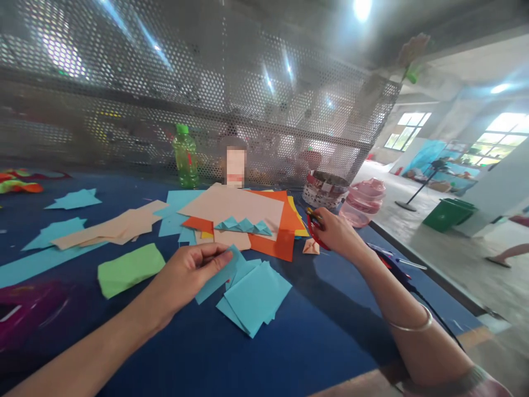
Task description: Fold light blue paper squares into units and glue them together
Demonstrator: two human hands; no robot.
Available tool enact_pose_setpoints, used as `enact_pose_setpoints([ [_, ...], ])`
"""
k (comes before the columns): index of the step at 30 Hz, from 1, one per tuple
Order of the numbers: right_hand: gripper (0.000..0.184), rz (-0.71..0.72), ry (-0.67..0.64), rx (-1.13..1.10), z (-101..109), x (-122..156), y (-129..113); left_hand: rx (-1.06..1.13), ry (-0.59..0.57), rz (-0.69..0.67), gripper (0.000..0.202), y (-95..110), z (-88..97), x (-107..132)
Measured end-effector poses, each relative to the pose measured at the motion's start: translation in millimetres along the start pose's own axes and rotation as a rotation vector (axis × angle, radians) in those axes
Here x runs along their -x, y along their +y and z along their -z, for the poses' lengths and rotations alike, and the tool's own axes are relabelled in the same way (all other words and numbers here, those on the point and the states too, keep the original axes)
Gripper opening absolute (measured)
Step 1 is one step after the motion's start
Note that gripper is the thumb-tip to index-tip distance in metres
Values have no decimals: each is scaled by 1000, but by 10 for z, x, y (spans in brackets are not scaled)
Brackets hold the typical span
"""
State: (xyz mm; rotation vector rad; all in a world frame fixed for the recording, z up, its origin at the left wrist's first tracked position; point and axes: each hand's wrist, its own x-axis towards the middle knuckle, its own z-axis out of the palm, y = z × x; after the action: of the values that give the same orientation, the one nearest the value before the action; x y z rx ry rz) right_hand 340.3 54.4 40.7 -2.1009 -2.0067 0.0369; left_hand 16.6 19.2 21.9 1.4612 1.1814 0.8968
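Left hand: thumb and fingers pinching a sheet of blue paper, lifted off the loose blue squares (likely kept together for easy reach). Right hand: closed around red-handled scissors, beside the orange paper on the blue surface.

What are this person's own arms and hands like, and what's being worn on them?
The left hand and right hand are bare, without gloves. The right forearm wears a thin silver bangle, and a pinkish sleeve shows at the frame's bottom edge. The left forearm shows no jewellery.
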Motion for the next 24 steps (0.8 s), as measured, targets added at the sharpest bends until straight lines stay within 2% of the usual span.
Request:
enact_pose_setpoints([
  [4,31,209,-43,-255,-98,171,-316,-89,24,-33,46,-10,15,-21],
  [6,26,299,-102,-530,-158,300,-485,-77,37,-30,47,13,15,-16],
  [7,30,317,-124,-572,-178,365,-556,-60,38,-24,47,28,11,-9],
  [12,47,348,-296,-635,-151,603,-737,45,14,14,45,81,-21,23],
  [16,52,453,-363,-680,-80,670,-765,127,-4,54,44,67,-32,16],
  [19,59,448,-432,-720,-64,683,-783,169,-18,83,45,49,-31,12],
  [24,70,451,-471,-785,-72,703,-819,195,-69,88,46,55,-37,27],
])
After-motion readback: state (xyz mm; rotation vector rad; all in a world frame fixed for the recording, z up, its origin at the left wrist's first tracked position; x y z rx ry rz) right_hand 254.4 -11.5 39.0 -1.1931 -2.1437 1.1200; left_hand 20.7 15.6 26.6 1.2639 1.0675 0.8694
